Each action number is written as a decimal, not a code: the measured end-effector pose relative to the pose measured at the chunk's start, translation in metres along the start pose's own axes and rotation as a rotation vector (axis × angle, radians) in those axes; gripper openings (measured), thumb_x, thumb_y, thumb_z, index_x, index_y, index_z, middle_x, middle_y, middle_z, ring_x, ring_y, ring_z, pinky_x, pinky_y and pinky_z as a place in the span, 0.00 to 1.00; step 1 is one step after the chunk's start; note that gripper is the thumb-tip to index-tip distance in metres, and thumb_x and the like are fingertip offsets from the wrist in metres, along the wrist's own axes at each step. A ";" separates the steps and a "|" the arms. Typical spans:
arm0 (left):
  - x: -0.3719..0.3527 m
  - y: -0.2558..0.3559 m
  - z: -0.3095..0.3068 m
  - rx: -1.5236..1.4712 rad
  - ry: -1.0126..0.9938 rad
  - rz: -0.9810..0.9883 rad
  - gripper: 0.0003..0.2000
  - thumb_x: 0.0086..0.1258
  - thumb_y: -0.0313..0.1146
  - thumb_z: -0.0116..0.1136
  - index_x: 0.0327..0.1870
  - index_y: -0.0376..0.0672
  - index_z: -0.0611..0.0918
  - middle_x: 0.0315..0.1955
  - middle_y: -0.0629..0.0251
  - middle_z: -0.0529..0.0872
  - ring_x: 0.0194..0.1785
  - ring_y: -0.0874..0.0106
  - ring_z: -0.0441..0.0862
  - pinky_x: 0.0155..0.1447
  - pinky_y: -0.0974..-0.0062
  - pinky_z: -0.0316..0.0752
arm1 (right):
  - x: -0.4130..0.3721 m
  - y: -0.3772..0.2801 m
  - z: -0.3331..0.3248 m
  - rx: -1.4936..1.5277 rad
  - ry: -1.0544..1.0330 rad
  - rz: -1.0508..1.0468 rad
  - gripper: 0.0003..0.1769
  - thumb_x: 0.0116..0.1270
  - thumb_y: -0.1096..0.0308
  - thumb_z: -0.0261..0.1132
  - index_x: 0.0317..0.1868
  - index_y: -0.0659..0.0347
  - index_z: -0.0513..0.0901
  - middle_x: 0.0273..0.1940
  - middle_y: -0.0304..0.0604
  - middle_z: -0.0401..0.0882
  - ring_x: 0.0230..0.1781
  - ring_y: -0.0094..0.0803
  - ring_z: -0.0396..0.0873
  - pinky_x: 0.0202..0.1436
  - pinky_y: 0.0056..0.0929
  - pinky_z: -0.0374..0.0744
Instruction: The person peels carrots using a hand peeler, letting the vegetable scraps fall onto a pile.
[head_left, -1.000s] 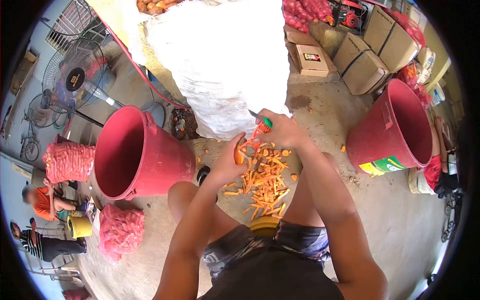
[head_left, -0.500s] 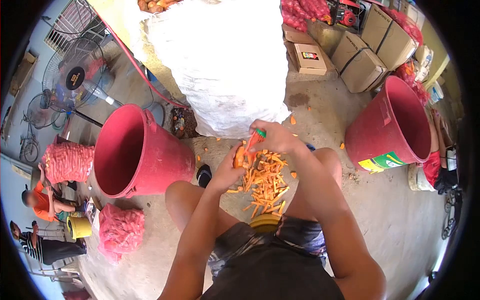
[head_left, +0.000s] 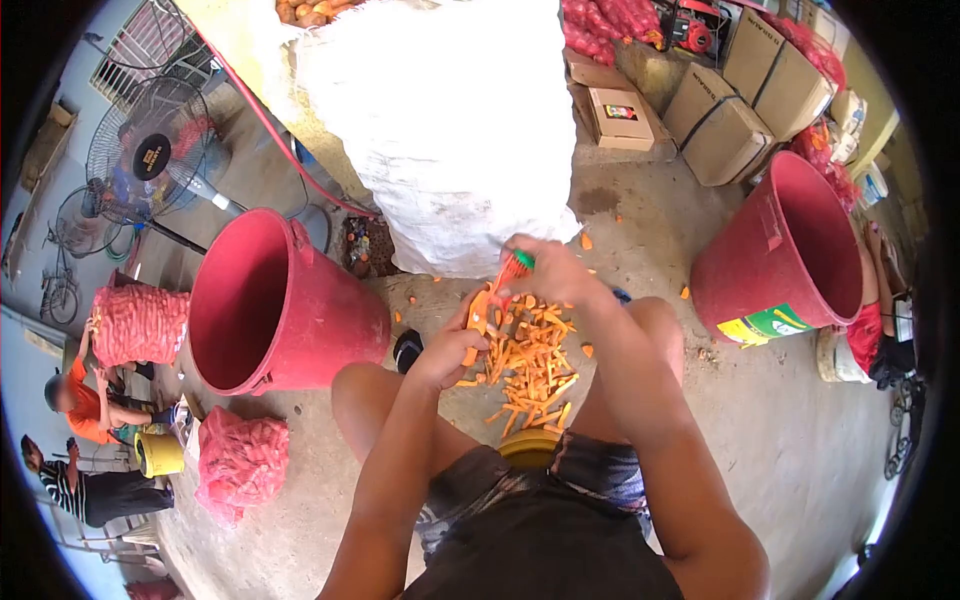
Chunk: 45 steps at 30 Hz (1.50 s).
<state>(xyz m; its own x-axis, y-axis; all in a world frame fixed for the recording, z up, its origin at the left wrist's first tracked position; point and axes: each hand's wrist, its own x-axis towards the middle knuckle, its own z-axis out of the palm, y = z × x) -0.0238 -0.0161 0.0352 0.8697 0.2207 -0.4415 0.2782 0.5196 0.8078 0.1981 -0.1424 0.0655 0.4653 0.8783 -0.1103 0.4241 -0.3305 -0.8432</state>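
Observation:
Between my knees, my left hand (head_left: 449, 353) is closed around a peeled orange root vegetable (head_left: 478, 313). My right hand (head_left: 556, 272), slightly blurred, grips a red tool with a green end (head_left: 514, 266); its lower part comes right against the vegetable and its exact kind does not show. Under both hands, orange vegetable strips (head_left: 535, 365) lie in a loose pile. Part of a yellow rim (head_left: 530, 446) shows at the near end of the pile, close to my shorts.
A large white sack (head_left: 450, 150) stands directly ahead. Red tubs flank me, one on the left (head_left: 340, 320) and one on the right (head_left: 715, 270). A filled pink net bag (head_left: 243, 458) lies left. Cardboard boxes (head_left: 715, 125) stand far right; two people are far left.
The vegetable in my left hand has turned and shows a brighter face, and that hand has shifted slightly. My right hand stays nearby with the red tool.

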 end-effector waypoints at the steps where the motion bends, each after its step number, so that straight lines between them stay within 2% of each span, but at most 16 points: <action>1: -0.003 -0.001 -0.004 -0.052 -0.045 -0.021 0.47 0.61 0.17 0.53 0.87 0.55 0.60 0.52 0.67 0.79 0.46 0.75 0.79 0.47 0.77 0.76 | 0.008 0.011 -0.005 0.007 0.003 0.008 0.29 0.54 0.61 0.86 0.54 0.54 0.83 0.40 0.46 0.87 0.42 0.36 0.85 0.47 0.40 0.83; 3: -0.004 0.000 -0.009 -0.098 -0.096 -0.036 0.47 0.61 0.17 0.53 0.87 0.55 0.60 0.53 0.66 0.79 0.47 0.74 0.79 0.48 0.76 0.76 | 0.019 0.025 -0.020 -0.082 0.218 0.055 0.31 0.56 0.57 0.85 0.57 0.55 0.82 0.36 0.49 0.88 0.39 0.43 0.87 0.49 0.41 0.83; 7: 0.001 0.003 -0.016 -0.164 -0.093 0.034 0.47 0.60 0.18 0.54 0.87 0.53 0.60 0.57 0.66 0.79 0.47 0.74 0.80 0.50 0.75 0.78 | 0.001 -0.005 -0.019 0.026 0.108 0.095 0.33 0.55 0.57 0.85 0.58 0.54 0.82 0.43 0.51 0.88 0.46 0.43 0.87 0.54 0.42 0.82; 8: 0.004 0.001 -0.017 -0.168 -0.056 0.052 0.47 0.60 0.18 0.55 0.87 0.53 0.60 0.58 0.65 0.79 0.48 0.74 0.81 0.51 0.75 0.78 | 0.000 0.001 -0.007 -0.024 0.112 -0.056 0.29 0.55 0.59 0.86 0.55 0.53 0.83 0.44 0.46 0.88 0.41 0.41 0.86 0.46 0.39 0.84; 11: 0.000 0.005 0.002 -0.052 -0.024 0.022 0.47 0.59 0.18 0.56 0.87 0.50 0.61 0.58 0.65 0.78 0.48 0.74 0.81 0.52 0.74 0.80 | 0.002 0.016 0.014 -0.019 0.088 -0.258 0.29 0.55 0.58 0.85 0.55 0.53 0.83 0.43 0.46 0.89 0.41 0.41 0.86 0.47 0.38 0.84; 15: -0.002 0.006 -0.003 -0.002 -0.068 -0.009 0.48 0.55 0.18 0.55 0.86 0.52 0.63 0.53 0.66 0.77 0.46 0.72 0.81 0.48 0.72 0.78 | 0.019 0.024 -0.020 -0.065 0.164 0.134 0.34 0.52 0.54 0.87 0.57 0.54 0.82 0.42 0.52 0.88 0.47 0.45 0.87 0.56 0.43 0.82; 20: -0.002 0.012 0.001 -0.080 0.055 0.019 0.47 0.56 0.19 0.56 0.85 0.52 0.64 0.51 0.67 0.77 0.36 0.73 0.82 0.39 0.73 0.78 | 0.003 0.012 0.014 0.013 0.067 -0.196 0.32 0.53 0.56 0.87 0.56 0.53 0.82 0.43 0.42 0.87 0.42 0.39 0.85 0.49 0.40 0.82; 21: -0.001 0.012 0.001 -0.081 0.055 0.018 0.47 0.56 0.19 0.56 0.85 0.52 0.64 0.51 0.67 0.77 0.36 0.73 0.82 0.39 0.73 0.78 | 0.002 0.004 0.008 0.012 0.066 -0.195 0.32 0.53 0.56 0.87 0.56 0.53 0.82 0.43 0.42 0.87 0.42 0.39 0.85 0.49 0.40 0.82; 23: -0.003 0.006 0.001 -0.036 -0.006 -0.007 0.47 0.57 0.21 0.58 0.85 0.52 0.64 0.48 0.67 0.78 0.32 0.73 0.81 0.34 0.72 0.77 | -0.002 -0.015 -0.010 0.159 -0.099 0.197 0.34 0.55 0.58 0.85 0.60 0.55 0.81 0.43 0.48 0.88 0.47 0.40 0.86 0.53 0.40 0.83; 24: -0.005 0.006 -0.001 -0.029 -0.010 -0.014 0.47 0.57 0.21 0.58 0.85 0.52 0.64 0.48 0.67 0.78 0.32 0.73 0.81 0.34 0.72 0.77 | 0.004 0.002 -0.009 -0.051 0.123 0.031 0.34 0.56 0.57 0.85 0.59 0.56 0.81 0.40 0.45 0.87 0.42 0.37 0.85 0.48 0.39 0.83; 27: -0.008 0.011 -0.007 -0.184 -0.109 0.016 0.46 0.59 0.25 0.60 0.86 0.51 0.62 0.44 0.68 0.79 0.31 0.74 0.81 0.32 0.71 0.77 | 0.023 0.028 -0.016 0.036 0.209 0.104 0.33 0.55 0.56 0.86 0.58 0.55 0.81 0.38 0.46 0.86 0.40 0.36 0.84 0.49 0.38 0.82; 33: -0.004 0.007 -0.002 -0.135 -0.013 0.003 0.45 0.62 0.28 0.58 0.86 0.54 0.62 0.43 0.68 0.78 0.28 0.73 0.79 0.30 0.72 0.75 | -0.004 -0.009 0.002 0.094 -0.029 -0.083 0.30 0.54 0.59 0.87 0.52 0.56 0.82 0.43 0.45 0.87 0.46 0.34 0.83 0.55 0.37 0.80; 36: -0.007 0.007 -0.003 -0.168 -0.059 -0.073 0.45 0.62 0.28 0.57 0.87 0.57 0.60 0.42 0.67 0.78 0.27 0.73 0.79 0.29 0.71 0.75 | 0.010 0.011 -0.010 -0.021 0.228 0.045 0.30 0.54 0.58 0.86 0.53 0.57 0.82 0.37 0.46 0.86 0.41 0.37 0.83 0.50 0.39 0.81; 39: -0.012 0.013 -0.003 -0.218 -0.212 -0.007 0.42 0.68 0.31 0.58 0.87 0.61 0.60 0.42 0.67 0.78 0.28 0.73 0.79 0.29 0.71 0.75 | 0.018 0.020 -0.016 0.032 0.236 0.089 0.31 0.55 0.58 0.86 0.54 0.56 0.81 0.37 0.46 0.85 0.38 0.37 0.83 0.47 0.40 0.81; 41: -0.005 0.013 0.005 -0.206 0.029 0.107 0.30 0.81 0.43 0.55 0.83 0.61 0.67 0.38 0.70 0.78 0.30 0.73 0.79 0.30 0.72 0.74 | 0.009 0.008 -0.012 0.064 0.175 0.098 0.32 0.55 0.57 0.86 0.55 0.56 0.81 0.38 0.46 0.85 0.38 0.37 0.83 0.47 0.40 0.81; 45: 0.010 0.006 0.007 -0.203 0.161 0.051 0.26 0.88 0.56 0.44 0.82 0.64 0.69 0.36 0.73 0.78 0.29 0.75 0.77 0.30 0.75 0.71 | -0.005 -0.011 0.005 0.128 0.019 0.053 0.32 0.56 0.59 0.85 0.57 0.55 0.81 0.39 0.47 0.86 0.42 0.38 0.85 0.53 0.43 0.82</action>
<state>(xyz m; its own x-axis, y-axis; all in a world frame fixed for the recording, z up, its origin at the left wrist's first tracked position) -0.0101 -0.0166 0.0381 0.8001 0.3710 -0.4714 0.1340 0.6555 0.7432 0.1874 -0.1414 0.0730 0.5001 0.8533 -0.1475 0.2964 -0.3287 -0.8967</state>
